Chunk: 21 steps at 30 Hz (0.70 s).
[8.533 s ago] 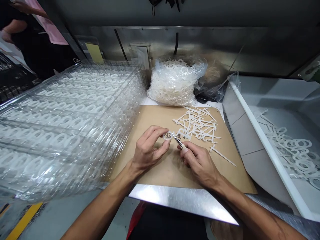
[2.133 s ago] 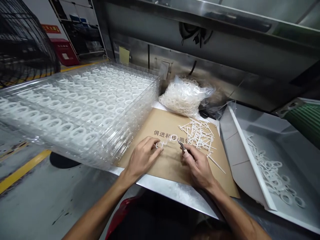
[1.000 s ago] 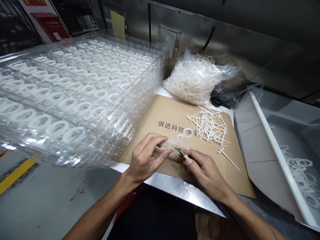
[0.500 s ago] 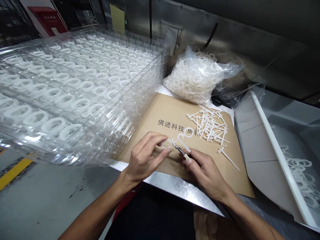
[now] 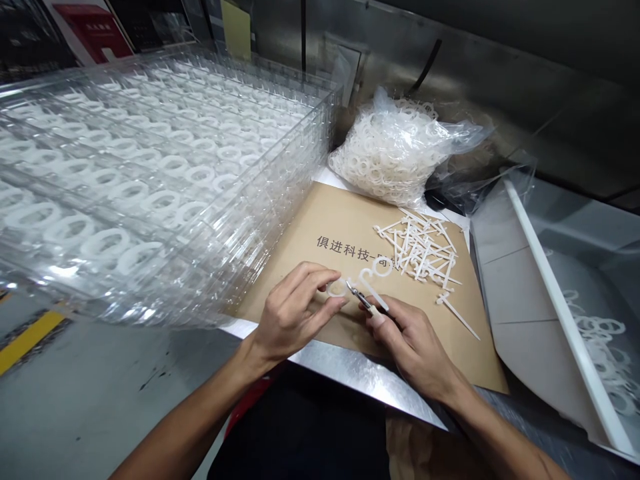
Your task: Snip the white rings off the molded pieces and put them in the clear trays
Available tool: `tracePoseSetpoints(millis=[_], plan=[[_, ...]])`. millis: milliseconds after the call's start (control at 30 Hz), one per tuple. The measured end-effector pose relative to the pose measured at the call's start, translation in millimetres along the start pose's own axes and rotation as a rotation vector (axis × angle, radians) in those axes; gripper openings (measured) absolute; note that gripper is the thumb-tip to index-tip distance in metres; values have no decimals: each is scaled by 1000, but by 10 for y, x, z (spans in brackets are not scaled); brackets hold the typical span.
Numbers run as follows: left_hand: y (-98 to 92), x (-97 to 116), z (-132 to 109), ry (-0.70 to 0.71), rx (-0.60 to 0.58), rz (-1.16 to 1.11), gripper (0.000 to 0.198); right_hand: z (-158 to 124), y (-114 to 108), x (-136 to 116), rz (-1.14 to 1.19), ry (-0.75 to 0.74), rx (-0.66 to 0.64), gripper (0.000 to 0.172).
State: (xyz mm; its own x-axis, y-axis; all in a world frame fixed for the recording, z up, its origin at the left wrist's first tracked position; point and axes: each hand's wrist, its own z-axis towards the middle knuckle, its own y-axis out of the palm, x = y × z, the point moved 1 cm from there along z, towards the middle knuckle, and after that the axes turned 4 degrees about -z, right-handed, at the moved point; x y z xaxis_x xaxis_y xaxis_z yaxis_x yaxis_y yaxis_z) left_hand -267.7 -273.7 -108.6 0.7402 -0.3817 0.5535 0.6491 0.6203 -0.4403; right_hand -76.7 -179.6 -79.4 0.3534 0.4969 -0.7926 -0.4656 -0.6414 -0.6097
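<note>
Between the thumb and fingers of my left hand (image 5: pixel 295 310) is one ring of a white plastic ring piece (image 5: pixel 384 267), a molded part with a ring at each end and a straight stem between. My right hand (image 5: pixel 407 340) is closed around a small pair of cutting pliers (image 5: pixel 361 297). Their metal tips meet the piece near the ring held on the left; whether the blades are closed through it I cannot tell. Beyond my right hand, a heap of white plastic stems (image 5: pixel 425 247) lies on a brown cardboard sheet (image 5: pixel 295 267).
Stacked clear trays (image 5: pixel 270 193) full of white rings stand at the left. A clear bag (image 5: pixel 390 153) of rings sits at the back. On the right, a white-walled bin (image 5: pixel 545 267) holds loose rings (image 5: pixel 603 340). The metal table edge (image 5: pixel 360 377) runs in front of me.
Both hands keep nearly the same pose, with the ring piece and pliers shifted very slightly right in view. The ring piece is still joined.
</note>
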Motion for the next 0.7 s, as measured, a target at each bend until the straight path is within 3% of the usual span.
tracePoseSetpoints(millis=[700], plan=[[9, -11, -12, -12, -23, -30, 31, -6, 21, 37, -24, 18, -18, 26]])
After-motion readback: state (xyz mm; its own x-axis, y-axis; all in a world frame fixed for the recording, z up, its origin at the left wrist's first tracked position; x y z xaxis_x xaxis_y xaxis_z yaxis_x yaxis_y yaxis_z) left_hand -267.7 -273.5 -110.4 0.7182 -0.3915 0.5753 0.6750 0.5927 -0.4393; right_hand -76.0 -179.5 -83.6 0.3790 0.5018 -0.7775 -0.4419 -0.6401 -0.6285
